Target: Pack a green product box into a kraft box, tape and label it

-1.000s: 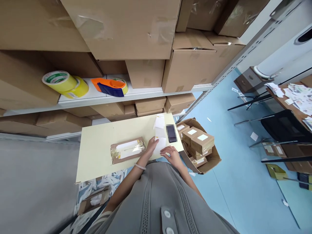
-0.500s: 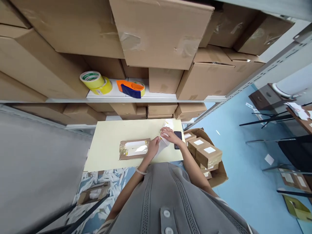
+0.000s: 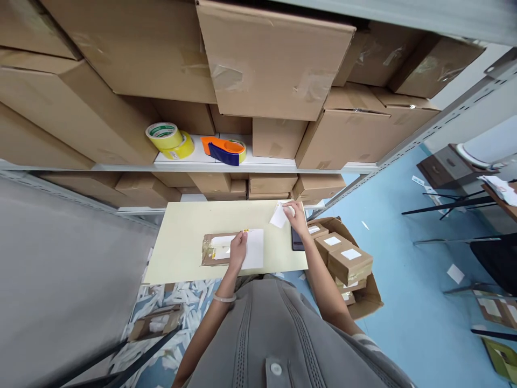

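Pressing a white sheet (image 3: 254, 249) onto a brown kraft parcel (image 3: 214, 251) with the left hand (image 3: 239, 250): fingers straight and close together, lying on the sheet, not clenched and not grasping. A thin bracelet (image 3: 224, 297) sits on that wrist. The sheet covers the parcel's right end and overhangs it, and the parcel lies flat on a pale yellow board (image 3: 181, 242), near the edge closest to the person.

Right hand (image 3: 298, 218) is at the board's far corner, its fingertips (image 3: 289, 211) at a small white paper slip (image 3: 278, 216). Fingers slightly curled; cannot tell whether they pinch the slip or only touch it. Work in hand is paper on the parcel, with the slip just beside the right hand. A dark smartphone (image 3: 298, 241) lies just below that hand, on the board's right edge.

Beyond the board, an open cardboard box (image 3: 363, 296) holds small labelled parcels. Further up, a white shelf (image 3: 258, 167) carries yellow tape rolls (image 3: 165, 137), an orange and blue tape dispenser (image 3: 223, 151) and large cartons (image 3: 270, 59). Blue floor (image 3: 404, 215) lies to the right.
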`<move>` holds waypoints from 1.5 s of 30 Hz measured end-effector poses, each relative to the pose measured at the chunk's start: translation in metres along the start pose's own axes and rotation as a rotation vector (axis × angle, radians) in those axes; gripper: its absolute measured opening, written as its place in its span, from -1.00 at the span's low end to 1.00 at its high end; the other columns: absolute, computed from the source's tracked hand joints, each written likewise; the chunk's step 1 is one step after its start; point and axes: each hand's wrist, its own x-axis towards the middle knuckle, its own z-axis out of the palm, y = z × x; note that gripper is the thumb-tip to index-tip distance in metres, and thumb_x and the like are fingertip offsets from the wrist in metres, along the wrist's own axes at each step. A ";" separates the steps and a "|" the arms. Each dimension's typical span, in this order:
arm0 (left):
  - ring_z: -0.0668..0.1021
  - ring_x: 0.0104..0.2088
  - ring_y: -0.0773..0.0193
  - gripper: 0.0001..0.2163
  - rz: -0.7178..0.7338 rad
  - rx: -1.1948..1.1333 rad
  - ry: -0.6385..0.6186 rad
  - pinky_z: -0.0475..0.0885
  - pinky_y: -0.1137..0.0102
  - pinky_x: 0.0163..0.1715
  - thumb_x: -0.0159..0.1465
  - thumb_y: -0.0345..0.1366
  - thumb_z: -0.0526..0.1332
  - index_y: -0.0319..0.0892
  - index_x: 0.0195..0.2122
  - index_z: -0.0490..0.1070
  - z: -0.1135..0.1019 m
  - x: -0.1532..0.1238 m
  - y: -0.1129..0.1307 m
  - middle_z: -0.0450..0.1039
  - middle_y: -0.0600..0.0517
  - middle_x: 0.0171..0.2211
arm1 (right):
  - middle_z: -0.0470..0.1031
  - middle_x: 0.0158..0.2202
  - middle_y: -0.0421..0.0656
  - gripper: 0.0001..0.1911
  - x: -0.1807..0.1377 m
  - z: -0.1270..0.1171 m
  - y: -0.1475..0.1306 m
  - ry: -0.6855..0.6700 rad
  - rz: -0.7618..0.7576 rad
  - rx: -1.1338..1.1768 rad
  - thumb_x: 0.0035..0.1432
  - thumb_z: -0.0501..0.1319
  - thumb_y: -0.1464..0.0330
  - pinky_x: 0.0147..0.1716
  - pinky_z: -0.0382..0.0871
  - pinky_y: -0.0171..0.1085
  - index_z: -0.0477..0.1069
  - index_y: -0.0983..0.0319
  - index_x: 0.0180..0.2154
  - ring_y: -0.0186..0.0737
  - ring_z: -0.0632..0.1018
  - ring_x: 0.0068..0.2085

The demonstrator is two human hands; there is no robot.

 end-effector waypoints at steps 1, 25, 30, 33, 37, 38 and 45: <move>0.34 -0.49 0.31 -0.59 -0.008 -0.038 -0.002 0.25 0.42 -0.40 0.16 0.13 0.19 -0.14 -0.53 0.34 -0.005 -0.004 0.004 0.30 0.13 -0.58 | 0.39 -0.10 -0.06 -0.74 -0.004 0.004 -0.007 -0.009 -0.003 0.000 0.18 0.19 0.15 0.12 0.26 -0.08 0.46 0.17 -0.19 -0.08 0.41 0.02; 0.62 -0.38 0.21 -0.68 0.151 -0.303 0.074 0.49 0.31 -0.23 0.08 -0.05 0.38 -0.20 -0.34 0.43 -0.104 -0.034 0.126 0.57 -0.02 -0.40 | 0.48 -0.25 -0.10 -0.77 -0.063 0.050 -0.154 0.131 0.018 0.119 0.17 0.23 0.19 -0.11 0.34 -0.11 0.41 0.18 -0.20 -0.09 0.47 -0.19; 0.61 -0.34 0.25 -0.66 0.167 -0.396 0.257 0.50 0.30 -0.17 0.07 -0.04 0.38 -0.21 -0.33 0.41 -0.139 -0.037 0.126 0.55 0.00 -0.40 | 0.49 -0.06 -0.04 -0.75 -0.063 0.109 -0.233 0.009 -0.333 0.046 0.28 0.13 0.27 0.06 0.31 0.00 0.45 0.09 -0.03 -0.01 0.46 0.02; 0.58 -0.34 0.30 -0.68 0.176 -0.499 0.293 0.49 0.37 -0.21 0.07 -0.07 0.39 -0.21 -0.33 0.41 -0.155 -0.036 0.131 0.53 0.02 -0.40 | 0.47 0.10 -0.11 -0.63 -0.070 0.145 -0.269 -0.251 -0.510 0.066 0.33 0.06 0.33 0.13 0.30 -0.03 0.40 0.03 0.12 -0.07 0.44 0.14; 0.58 -0.30 0.33 -0.70 0.171 -0.640 0.278 0.48 0.41 -0.20 0.07 -0.10 0.39 -0.20 -0.32 0.43 -0.175 -0.036 0.143 0.52 0.02 -0.32 | 0.43 0.18 -0.20 -0.56 -0.071 0.173 -0.289 -0.284 -0.548 0.132 0.37 -0.01 0.38 0.24 0.25 -0.03 0.34 0.00 0.20 -0.15 0.37 0.25; 0.58 -0.29 0.33 -0.70 0.167 -0.662 0.261 0.48 0.40 -0.18 0.07 -0.09 0.39 -0.19 -0.31 0.44 -0.180 -0.036 0.146 0.52 0.02 -0.31 | 0.44 0.17 -0.21 -0.57 -0.070 0.177 -0.291 -0.283 -0.541 0.157 0.37 -0.01 0.38 0.25 0.25 -0.04 0.36 -0.01 0.19 -0.16 0.37 0.25; 0.58 -0.19 0.26 -0.72 0.192 -0.643 0.214 0.48 0.34 -0.07 0.10 -0.13 0.39 -0.20 -0.28 0.49 -0.201 -0.032 0.138 0.55 -0.02 -0.27 | 0.55 0.02 -0.17 -0.66 -0.067 0.192 -0.300 -0.250 -0.446 0.314 0.35 0.07 0.34 0.16 0.36 -0.06 0.50 0.01 0.05 -0.13 0.49 0.13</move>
